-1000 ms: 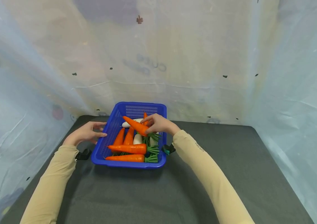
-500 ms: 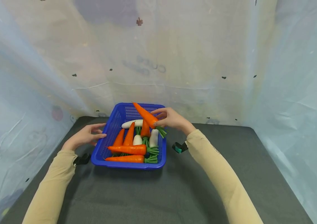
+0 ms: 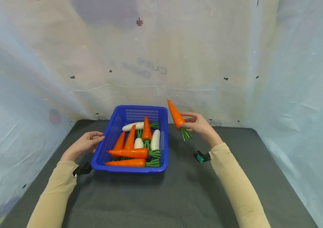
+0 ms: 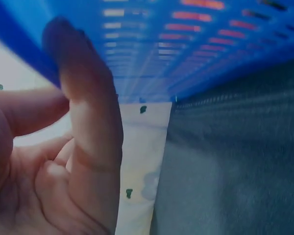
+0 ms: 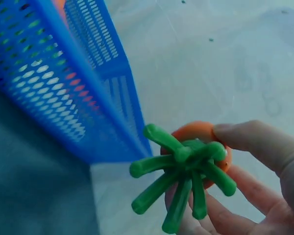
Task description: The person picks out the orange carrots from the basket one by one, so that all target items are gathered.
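My right hand (image 3: 197, 124) pinches a carrot (image 3: 175, 114) near its leafy end, in the air just right of the basket. Its tip points up and back; the green stem stubs (image 5: 186, 171) face the right wrist camera. On the left, my other hand (image 3: 82, 146) holds the side rim of the blue plastic basket (image 3: 164, 142), its fingers (image 4: 95, 122) at the rim in the left wrist view. Several carrots (image 3: 130, 153) lie in the basket, two of them crosswise at the front. White radishes (image 3: 155, 140) with green stubs lie among them.
The basket stands on a dark grey cloth-covered table (image 3: 138, 202), towards its back left. A pale plastic sheet (image 3: 195, 57) hangs close behind the table and along both sides.
My right hand has lifted the carrot out of the basket and carried it right, past the rim, turning its tip more upright. The left hand stays at the rim.
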